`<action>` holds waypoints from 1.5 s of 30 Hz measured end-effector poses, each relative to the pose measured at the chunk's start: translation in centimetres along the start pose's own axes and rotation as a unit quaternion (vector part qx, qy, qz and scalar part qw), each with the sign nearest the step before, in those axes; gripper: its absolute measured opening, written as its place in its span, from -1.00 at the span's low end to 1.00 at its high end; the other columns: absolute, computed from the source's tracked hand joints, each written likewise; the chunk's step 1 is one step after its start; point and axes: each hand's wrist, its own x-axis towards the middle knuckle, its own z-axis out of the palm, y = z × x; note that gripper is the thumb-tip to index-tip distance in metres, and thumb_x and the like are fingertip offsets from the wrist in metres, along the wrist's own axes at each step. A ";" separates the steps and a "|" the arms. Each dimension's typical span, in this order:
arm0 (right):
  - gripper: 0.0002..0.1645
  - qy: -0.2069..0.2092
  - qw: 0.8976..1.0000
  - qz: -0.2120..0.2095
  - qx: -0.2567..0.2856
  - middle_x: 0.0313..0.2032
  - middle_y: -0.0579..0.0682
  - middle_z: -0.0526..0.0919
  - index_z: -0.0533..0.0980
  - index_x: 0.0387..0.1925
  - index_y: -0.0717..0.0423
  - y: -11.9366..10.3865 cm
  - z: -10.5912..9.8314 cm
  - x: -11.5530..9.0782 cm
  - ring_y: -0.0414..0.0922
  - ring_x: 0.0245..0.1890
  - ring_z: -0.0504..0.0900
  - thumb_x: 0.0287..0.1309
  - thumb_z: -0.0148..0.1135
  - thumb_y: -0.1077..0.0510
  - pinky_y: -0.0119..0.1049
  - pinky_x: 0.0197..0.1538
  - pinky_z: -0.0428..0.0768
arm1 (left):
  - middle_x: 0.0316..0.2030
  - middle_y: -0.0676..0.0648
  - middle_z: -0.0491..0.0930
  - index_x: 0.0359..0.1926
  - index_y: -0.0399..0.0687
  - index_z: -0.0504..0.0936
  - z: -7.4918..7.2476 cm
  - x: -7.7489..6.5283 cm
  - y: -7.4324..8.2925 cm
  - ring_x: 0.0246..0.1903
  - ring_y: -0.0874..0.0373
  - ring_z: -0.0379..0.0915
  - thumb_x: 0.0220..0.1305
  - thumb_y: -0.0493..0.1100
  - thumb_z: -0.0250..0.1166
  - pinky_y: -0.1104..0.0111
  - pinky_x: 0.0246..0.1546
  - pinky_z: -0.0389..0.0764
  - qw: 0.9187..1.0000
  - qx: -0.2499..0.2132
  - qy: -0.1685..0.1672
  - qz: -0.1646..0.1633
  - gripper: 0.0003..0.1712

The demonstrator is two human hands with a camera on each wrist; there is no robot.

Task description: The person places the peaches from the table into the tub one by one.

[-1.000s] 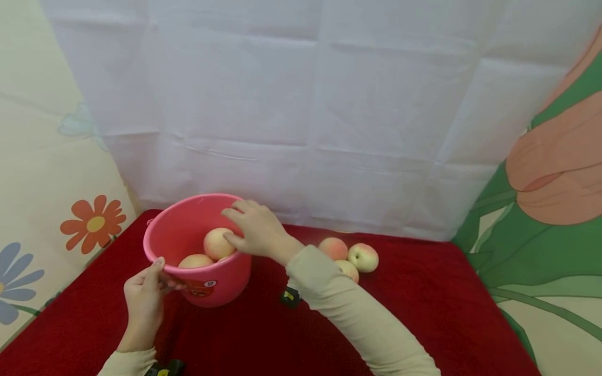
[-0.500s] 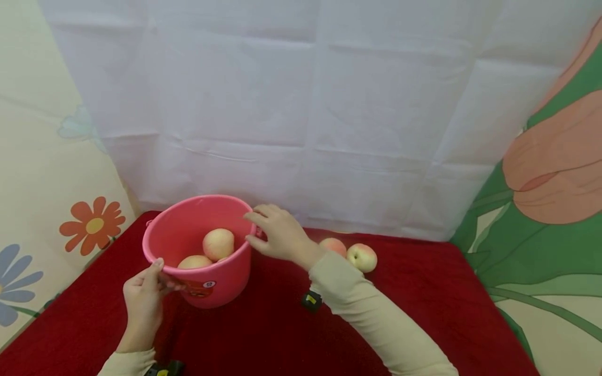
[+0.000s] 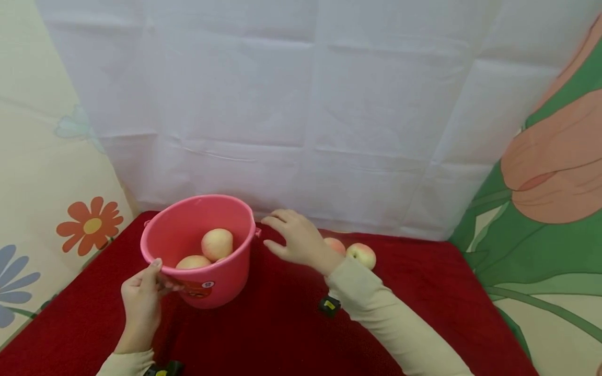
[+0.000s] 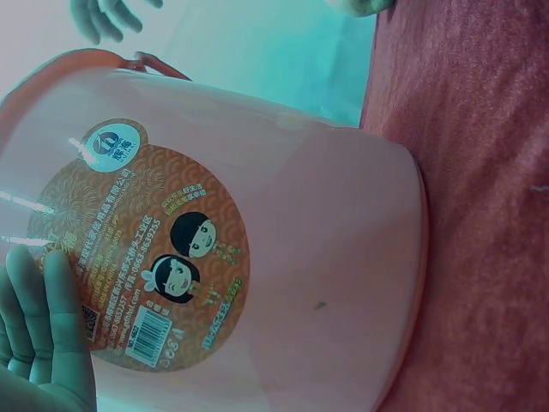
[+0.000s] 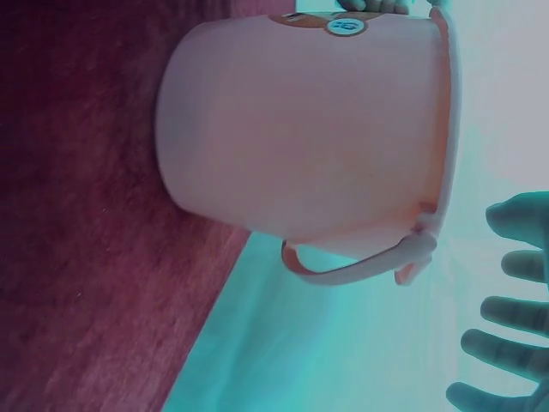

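Note:
A pink bucket [image 3: 221,284] stands on the red cloth at the left, with peaches [image 3: 218,244] lying inside it. My left hand [image 3: 143,303] grips the near left rim, thumb over the edge and fingers against the outer wall. In the left wrist view those fingers [image 4: 64,318] lie beside the round printed label [image 4: 163,257]. My right hand [image 3: 301,240] is apart from the bucket, just right of its rim, fingers spread and holding nothing. The bucket's handle [image 5: 352,270] hangs down on the far side in the right wrist view.
Two peaches [image 3: 362,255] show on the red cloth [image 3: 423,313] behind the right forearm, which partly covers one. A white sheet [image 3: 301,104] hangs along the back edge. Flower-printed cloths [image 3: 555,209] stand at both sides.
My right hand has drawn back rightward from over the bucket's rim, its forearm now covering more of the loose peaches. The left hand keeps its grip, and the peaches inside stay put.

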 end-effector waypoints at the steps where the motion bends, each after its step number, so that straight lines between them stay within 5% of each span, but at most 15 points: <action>1: -0.59 0.001 1.000 0.000 0.000 -0.11 0.05 0.55 0.51 -0.05 0.13 0.1 0.0 -0.2 -0.06 -0.06 0.50 0.04 0.26 0.06 -0.21 0.01 0.47 | -0.76 -0.16 0.45 -0.66 -0.33 0.51 0.0 0.0 0.0 -0.75 0.01 0.51 0.18 0.04 0.22 0.25 -0.61 0.60 1.000 0.001 -0.002 0.001 -0.49; 22: -0.40 -0.068 0.997 0.027 -0.037 -0.02 0.09 0.48 0.45 0.03 0.10 2.6 -0.4 -5.2 0.00 -0.01 0.45 -0.05 0.32 -0.05 -0.13 -0.10 0.51 | -0.75 -0.23 0.41 -0.67 -0.42 0.45 -0.2 0.4 -0.9 -0.77 -0.03 0.48 0.13 0.08 0.26 0.20 -0.66 0.58 1.000 -0.002 0.025 0.002 -0.41; 31: -0.37 -0.129 0.988 0.070 -0.041 0.04 0.09 0.43 0.41 0.09 0.09 3.3 -0.3 -7.1 0.03 0.04 0.40 0.00 0.28 -0.09 -0.11 -0.12 0.51 | -0.76 -0.22 0.40 -0.66 -0.41 0.46 -0.2 0.4 -0.8 -0.78 -0.02 0.48 0.14 0.08 0.25 0.20 -0.66 0.58 1.000 0.000 0.024 0.003 -0.42; 40: -0.32 -0.157 0.979 0.127 -0.006 0.08 0.14 0.40 0.41 0.08 0.10 3.8 0.1 -8.8 0.11 0.08 0.35 -0.08 0.35 -0.09 0.07 -0.12 0.48 | -0.76 -0.22 0.40 -0.66 -0.42 0.46 -0.3 0.4 -1.0 -0.78 -0.02 0.47 0.12 0.07 0.27 0.20 -0.66 0.58 1.000 -0.009 0.029 -0.003 -0.42; 45: -0.30 -0.165 0.976 0.143 0.001 0.06 0.11 0.40 0.42 0.06 0.08 4.3 0.5 -9.6 0.09 0.07 0.35 -0.12 0.37 -0.11 0.00 -0.14 0.51 | -0.76 -0.22 0.43 -0.67 -0.40 0.47 -0.3 0.4 -1.0 -0.79 -0.01 0.47 0.14 0.05 0.26 0.21 -0.66 0.58 1.000 -0.013 0.024 0.005 -0.44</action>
